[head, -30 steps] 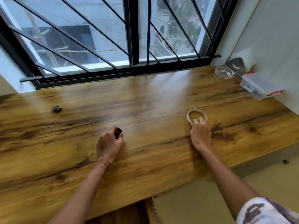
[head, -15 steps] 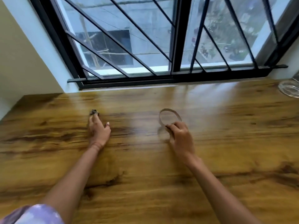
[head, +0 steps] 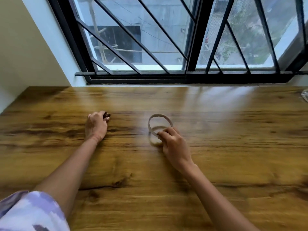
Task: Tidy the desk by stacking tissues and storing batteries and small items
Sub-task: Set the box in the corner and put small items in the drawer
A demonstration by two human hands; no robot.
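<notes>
1. The left hand [head: 96, 126] lies knuckles-up on the wooden desk [head: 216, 155], fingers curled over a small dark item [head: 106, 115] at about 10 o'clock from the frame's middle. Only the item's tip shows past the fingertips, so I cannot tell what it is.
2. The right hand [head: 175, 144] pinches the near rim of a thin pale ring [head: 160, 125] between thumb and fingers. The ring stands tilted on edge just past centre, at roughly 12 o'clock from that hand, its lower part blurred.
3. A clear glass dish [head: 305, 95] peeks in at the 3 o'clock edge, well apart from both hands.
4. Risk, as I judge it: the ring is held by one narrow spot, so a loose pinch could let it drop and roll across the smooth wood.
5. The dark item looks only half enclosed; dragging instead of lifting it might let it slip out from under the fingers.
6. No storage container shows here, so both items would need a long carry, which raises the chance of a drop.
7. No brand, label or writing is readable anywhere.
</notes>
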